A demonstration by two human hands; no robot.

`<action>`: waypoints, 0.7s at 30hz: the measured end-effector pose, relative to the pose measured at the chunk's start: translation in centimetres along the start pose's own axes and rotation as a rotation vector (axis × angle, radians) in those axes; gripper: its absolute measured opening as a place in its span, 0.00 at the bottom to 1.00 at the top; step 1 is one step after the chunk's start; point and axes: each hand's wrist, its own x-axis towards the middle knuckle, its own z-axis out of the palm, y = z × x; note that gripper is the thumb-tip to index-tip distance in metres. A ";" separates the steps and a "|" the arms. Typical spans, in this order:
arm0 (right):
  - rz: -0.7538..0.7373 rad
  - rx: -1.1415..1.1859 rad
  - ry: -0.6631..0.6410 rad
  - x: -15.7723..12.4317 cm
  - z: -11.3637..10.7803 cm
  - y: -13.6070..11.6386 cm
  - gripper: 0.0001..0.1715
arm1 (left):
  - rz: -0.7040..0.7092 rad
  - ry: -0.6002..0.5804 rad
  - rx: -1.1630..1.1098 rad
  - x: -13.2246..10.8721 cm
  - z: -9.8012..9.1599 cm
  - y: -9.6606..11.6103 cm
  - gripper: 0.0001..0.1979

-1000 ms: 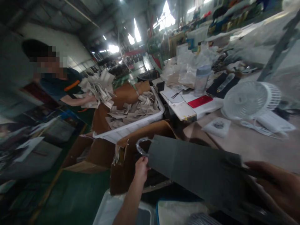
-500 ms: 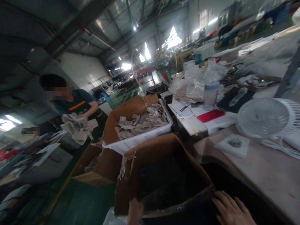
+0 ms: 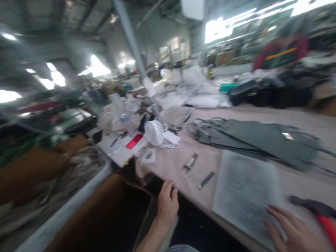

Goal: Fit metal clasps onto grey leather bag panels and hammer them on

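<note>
My left hand (image 3: 168, 203) hovers by the table's front edge, next to the open cardboard box (image 3: 105, 206). Its fingers are loosely bent, and I see nothing between them. At the lower right, my right hand (image 3: 291, 227) has its fingers stretched apart over the near right corner of a translucent whitish tray or flat pack (image 3: 245, 190); blur hides whether they touch. Small grey bits seem to show in it. Left of it on the tabletop lie a small metal piece (image 3: 191, 162) and a short dark strip (image 3: 206, 180). A tool with a red handle (image 3: 327, 225) sits beyond my right hand.
Grey-green fabric pieces with cords (image 3: 257, 138) lie behind the tray. A white fan (image 3: 154, 133), red phone (image 3: 134, 141) and clear cup (image 3: 127, 123) stand further left. A white crate (image 3: 86, 196) is at the left. A person in red sleeves (image 3: 280, 52) is far back.
My view has swung right from the boxes to the tabletop. Both hands have left the cardboard box's rim; the right one is now over the translucent tray.
</note>
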 end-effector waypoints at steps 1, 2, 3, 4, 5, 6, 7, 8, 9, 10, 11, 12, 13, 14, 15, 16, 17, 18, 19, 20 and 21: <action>0.027 -0.068 0.023 -1.0 -1.7 0.7 0.23 | 0.070 -0.047 -0.024 0.9 1.8 1.5 0.13; 0.048 -0.122 0.031 -1.7 -2.8 1.1 0.23 | 0.130 -0.097 -0.031 1.8 3.6 3.0 0.13; 0.071 -0.165 0.030 -2.4 -3.4 1.4 0.24 | 0.180 -0.149 -0.019 2.7 5.2 4.4 0.13; 0.103 -0.195 0.024 -2.9 -3.5 1.4 0.24 | 0.218 -0.207 0.012 3.7 6.8 5.8 0.13; 0.132 -0.212 0.024 -3.3 -3.2 1.3 0.25 | 0.243 -0.269 0.059 4.6 8.2 7.2 0.13; 0.162 -0.217 0.024 -3.8 -2.6 1.1 0.25 | 0.248 -0.327 0.120 5.6 9.5 8.5 0.13; 0.185 -0.212 0.031 -4.2 -1.9 0.8 0.26 | 0.232 -0.383 0.188 6.6 10.6 9.7 0.13; 0.202 -0.204 0.049 -4.6 -1.1 0.5 0.26 | 0.201 -0.433 0.250 7.6 11.7 10.8 0.13; 0.214 -0.198 0.074 -5.0 -0.4 0.1 0.27 | 0.163 -0.473 0.299 8.7 12.7 11.9 0.13; 0.222 -0.197 0.103 -5.3 0.3 -0.2 0.27 | 0.125 -0.502 0.331 9.8 13.6 12.8 0.13; 0.225 -0.205 0.134 -5.5 0.8 -0.4 0.27 | 0.097 -0.522 0.345 10.9 14.6 13.7 0.13; 0.220 -0.223 0.164 -5.7 1.1 -0.5 0.27 | 0.084 -0.536 0.341 11.9 15.6 14.6 0.13; 0.209 -0.244 0.189 -5.8 1.3 -0.6 0.26 | 0.086 -0.549 0.323 12.8 16.6 15.5 0.14; 0.193 -0.267 0.209 -5.8 1.5 -0.6 0.26 | 0.093 -0.561 0.295 13.5 17.7 16.4 0.14; 0.172 -0.289 0.224 -5.8 1.5 -0.5 0.26 | 0.095 -0.577 0.260 14.1 18.9 17.4 0.14; 0.156 -0.308 0.233 -5.9 1.6 -0.4 0.27 | 0.090 -0.596 0.218 14.5 20.1 18.4 0.14; 0.143 -0.326 0.238 -5.9 1.6 -0.3 0.27 | 0.076 -0.616 0.173 14.6 21.5 19.5 0.14; 0.134 -0.343 0.240 -6.0 1.7 -0.2 0.27 | 0.049 -0.639 0.126 14.6 22.9 20.7 0.13; 0.130 -0.359 0.242 -6.1 1.9 -0.1 0.28 | 0.011 -0.664 0.077 14.3 24.3 21.8 0.13; 0.131 -0.376 0.244 -6.2 2.1 0.1 0.28 | -0.037 -0.692 0.023 13.8 25.8 22.8 0.13; 0.132 -0.395 0.243 -6.4 2.3 0.2 0.28 | -0.093 -0.724 -0.038 13.1 27.2 23.8 0.15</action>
